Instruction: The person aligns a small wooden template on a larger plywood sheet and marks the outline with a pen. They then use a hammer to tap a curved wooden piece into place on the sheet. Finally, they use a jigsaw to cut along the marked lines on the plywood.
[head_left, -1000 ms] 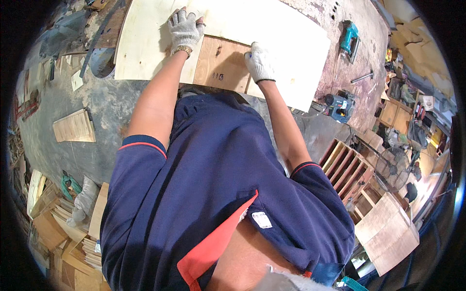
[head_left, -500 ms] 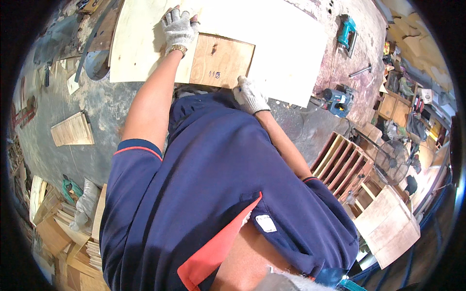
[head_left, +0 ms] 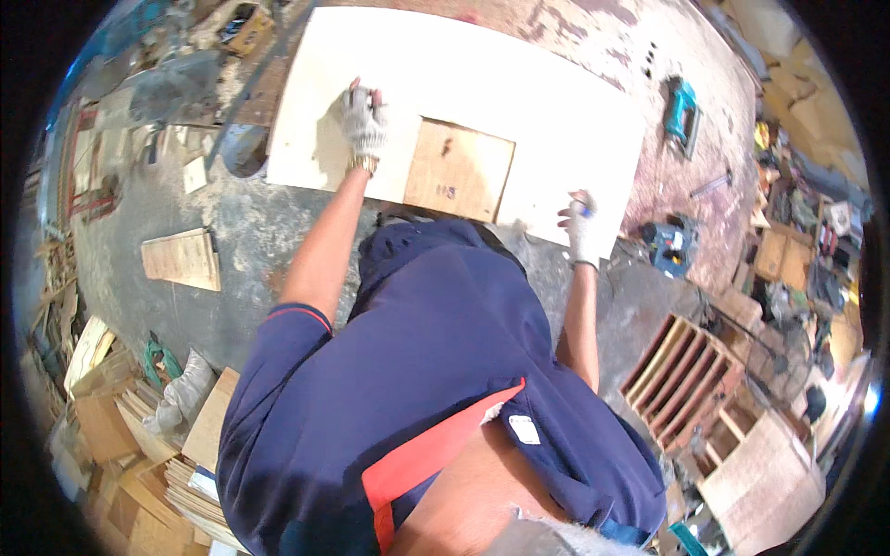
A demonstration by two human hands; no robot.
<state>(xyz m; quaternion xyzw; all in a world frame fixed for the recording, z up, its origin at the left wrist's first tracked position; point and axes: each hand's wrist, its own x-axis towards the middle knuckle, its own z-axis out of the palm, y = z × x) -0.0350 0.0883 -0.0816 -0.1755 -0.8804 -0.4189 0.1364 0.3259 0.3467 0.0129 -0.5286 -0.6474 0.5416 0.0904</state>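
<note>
A large pale wooden board [head_left: 445, 65] lies on the worktable. Against its near edge, a smaller brown plywood panel [head_left: 461, 171] with a dark knot and handwritten marks sits lengthwise away from me. My left hand [head_left: 364, 122], in a grey knit glove with bare fingertips, rests on the board left of the panel, fingers apart. To the panel's right, my right hand [head_left: 582, 225], gloved too, is at the board's near right part with spread fingers and nothing in them. Whether it touches the board I cannot tell.
Right of the board are a teal power tool [head_left: 681, 116], a hammer-like tool [head_left: 711, 183] and a blue jigsaw-like tool [head_left: 671, 246]. A slatted wooden rack [head_left: 681, 380] stands at the lower right. Thin wood pieces [head_left: 183, 259] lie on the left; stacked boards [head_left: 199, 491] fill the lower left.
My right hand has left the small panel's near right corner and moved right, its fingers spreading. My left hand stays on the board. The whole view has shifted.
</note>
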